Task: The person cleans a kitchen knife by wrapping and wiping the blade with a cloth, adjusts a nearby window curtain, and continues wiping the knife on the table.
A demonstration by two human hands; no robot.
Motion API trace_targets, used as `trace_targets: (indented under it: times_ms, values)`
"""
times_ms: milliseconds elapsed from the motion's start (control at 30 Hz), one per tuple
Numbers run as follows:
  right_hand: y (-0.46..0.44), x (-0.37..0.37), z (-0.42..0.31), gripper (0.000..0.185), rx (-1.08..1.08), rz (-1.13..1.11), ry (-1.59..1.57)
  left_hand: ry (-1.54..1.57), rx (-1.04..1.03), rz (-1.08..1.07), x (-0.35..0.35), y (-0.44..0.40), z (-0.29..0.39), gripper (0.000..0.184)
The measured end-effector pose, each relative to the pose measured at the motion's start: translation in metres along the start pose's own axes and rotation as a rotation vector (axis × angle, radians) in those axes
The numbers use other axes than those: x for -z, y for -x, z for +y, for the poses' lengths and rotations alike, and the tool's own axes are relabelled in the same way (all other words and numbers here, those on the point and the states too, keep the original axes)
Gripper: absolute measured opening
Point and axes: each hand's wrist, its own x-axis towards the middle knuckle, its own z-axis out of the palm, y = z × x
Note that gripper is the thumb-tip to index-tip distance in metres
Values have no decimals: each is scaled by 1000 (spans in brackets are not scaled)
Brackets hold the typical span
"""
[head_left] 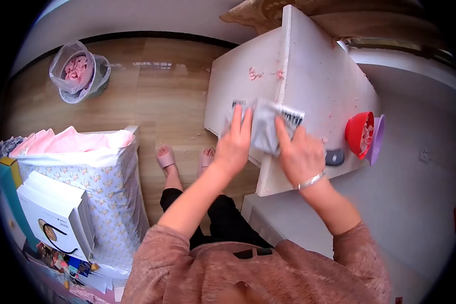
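Observation:
Both hands are on a grey-white, thin-looking packet or folded sheet [266,129] with black printed patches, slightly smeared by motion. My left hand [232,147] grips its left part, fingers lying along the top and the thumb out of sight. My right hand [303,157], with a silver bracelet at the wrist, grips its right edge, index finger pressed on the surface. Beneath them is a white table [321,76] with a raised panel. Beside my right hand lies a dark computer mouse [334,157]. I cannot tell what the packet holds, if anything.
Pink scraps [255,74] dot the table. At its right edge, a red bowl [356,134] with pale pink bits leans by a purple bowl [378,142]. A lined bin [93,86] with pink scraps stands on the floor. Lower left are a flowered cover [114,202] and white bag [53,213].

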Motion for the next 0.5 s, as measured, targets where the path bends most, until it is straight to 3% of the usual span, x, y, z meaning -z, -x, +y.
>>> trace_targets:
  times_ms: [233,267,500]
  values:
    - [78,22,-42,54,59,-198,-112,-4,7,-50,14,96,22,47]
    - [87,24,-47,54,54,-219,-119,86,47,-62,15,107,25,55]
    - [114,25,-48,65,35,-194,-304,100,63,-125,28,131,33,54]
